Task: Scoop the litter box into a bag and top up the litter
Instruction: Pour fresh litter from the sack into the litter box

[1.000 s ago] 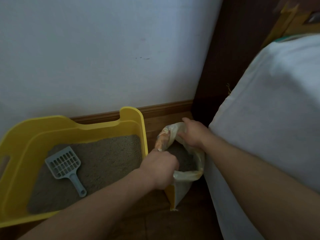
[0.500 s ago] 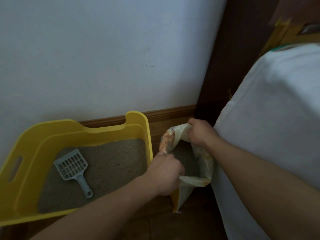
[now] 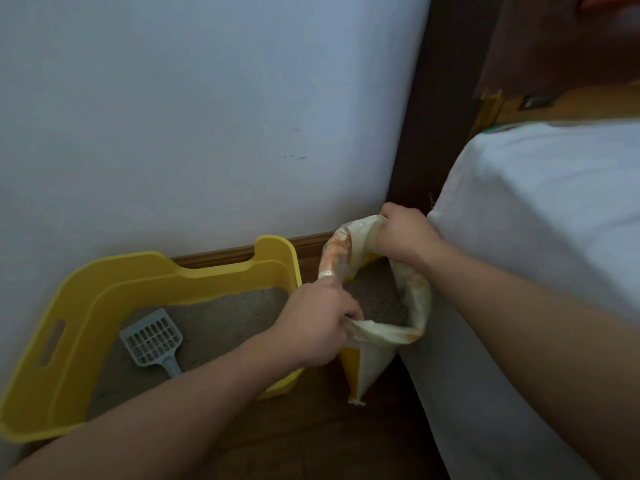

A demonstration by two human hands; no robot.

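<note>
Item 1, litter bag [image 3: 375,362]: I log a white and yellow bag with orange print. It stands upright on the wooden floor [image 3: 311,427], in the gap between the litter box and the bed. Its mouth is pulled wide, and grey granular litter [image 3: 375,294] shows inside.

Item 2, left hand [image 3: 317,327]: the fingers are curled tight round the near edge of the bag's rim, bunching the material. The forearm crosses over the near right corner of the litter box.

Item 3, right hand [image 3: 403,237]: it is closed as a fist on the far edge of the rim, beside the bed, and the rim folds under its grip. The two hands hold opposite sides of the opening.

Item 4, litter box [image 3: 104,289]: a yellow plastic tub stands just to the left of the bag, its back against the baseboard [image 3: 221,254]. It has a slot handle [image 3: 52,342] cut in the left wall and a dip in the rear wall. I cannot tell whether its right wall touches the bag.

Item 5, box litter [image 3: 225,323]: a level grey bed covers the tub's bottom.

Item 6, scoop [image 3: 152,337]: a pale blue-grey slotted scoop lies flat on the box litter towards the left. Its handle points to the near side and passes under the left forearm.

Item 7, surroundings: a white wall [image 3: 207,116] is behind. A dark wooden post [image 3: 436,98] stands at the wall's right end. A white-sheeted bed [image 3: 536,220] fills the right side, its edge against the bag.
</note>
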